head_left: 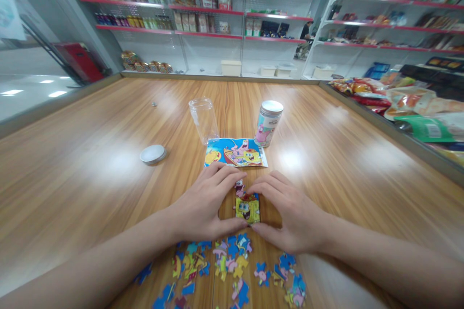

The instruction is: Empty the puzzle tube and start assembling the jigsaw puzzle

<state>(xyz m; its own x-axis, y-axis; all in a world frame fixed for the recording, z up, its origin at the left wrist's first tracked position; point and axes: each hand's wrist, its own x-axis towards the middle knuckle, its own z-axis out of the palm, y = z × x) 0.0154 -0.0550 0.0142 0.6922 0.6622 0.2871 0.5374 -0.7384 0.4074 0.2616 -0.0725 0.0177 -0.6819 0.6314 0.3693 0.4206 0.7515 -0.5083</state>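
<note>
A small block of joined jigsaw puzzle pieces (247,211), with a yellow cartoon face and a pink figure, lies flat on the wooden table. My left hand (212,198) curves around its left side, thumb at the bottom edge and forefinger near the top. From the right, my right hand (286,205) grips the same block, its thumb at the bottom and its fingertips by the upper right. Just beyond my hands is the picture sheet (237,153) in blue, pink and yellow. Loose puzzle pieces (228,263) are scattered nearer to me, partly hidden by my left forearm.
Behind the sheet stand a clear, lidless jar (204,120) and a lidded can (268,123) with a cartoon print. A round silver lid (152,154) lies to the left. Packaged snacks (409,101) crowd the right side, and stocked shelves (206,8) line the back.
</note>
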